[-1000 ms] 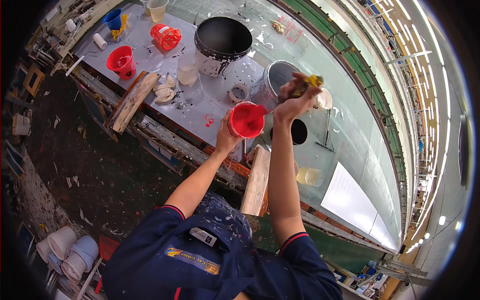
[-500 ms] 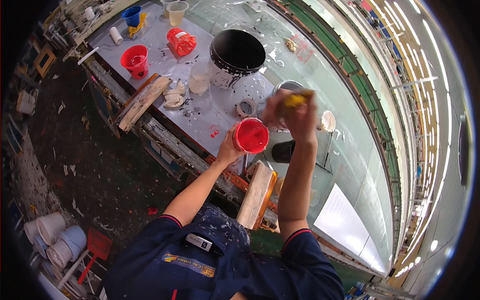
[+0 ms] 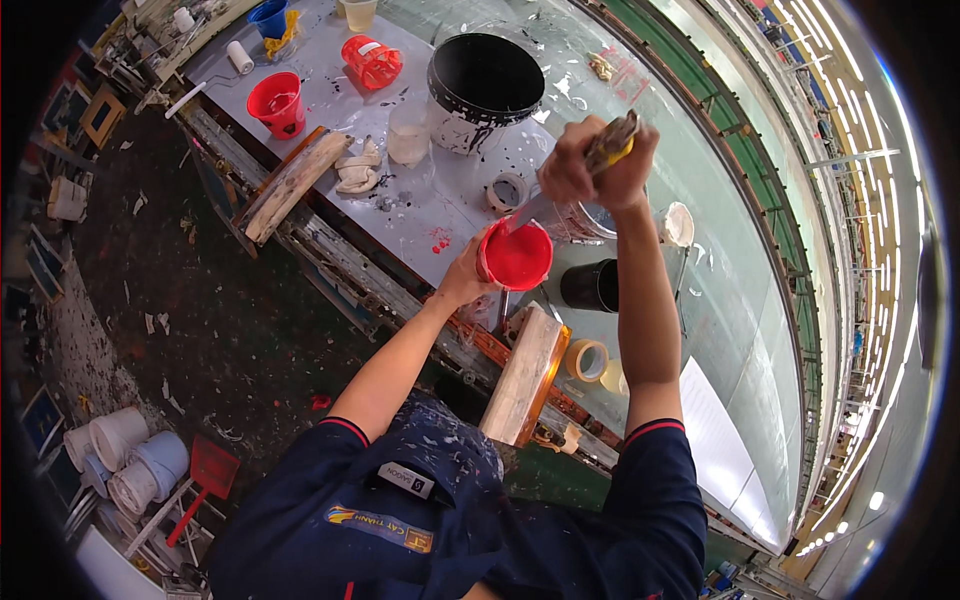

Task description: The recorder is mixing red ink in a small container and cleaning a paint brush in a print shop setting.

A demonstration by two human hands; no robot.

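My left hand (image 3: 464, 276) is wrapped round the side of a red cup (image 3: 547, 268), tilted toward me, with bright red paint (image 3: 520, 258) inside. Above and to the right, my right hand (image 3: 625, 175) grips a flat-bladed tool (image 3: 532, 209) with a yellow and dark handle. Its grey blade slants down to the left, and its end reaches into the cup. The tool's exact kind is hard to make out. Beside the cup lies a roll of tape (image 3: 508, 192); a pail (image 3: 585, 225) is partly hidden behind my right wrist.
A large black bucket (image 3: 470, 130) stands on the grey sheet, near a clear cup (image 3: 408, 135) and a crumpled cloth (image 3: 358, 170). Farther left are red cups (image 3: 276, 105) and a paint roller (image 3: 240, 57). A dark cup (image 3: 592, 286) and wood-backed squeegee (image 3: 525, 375) lie nearer.
My right hand was blurred over the pail; now it is higher, and the tool's blade reaches into the red cup. The cup has shifted slightly right in view, still in my left hand.
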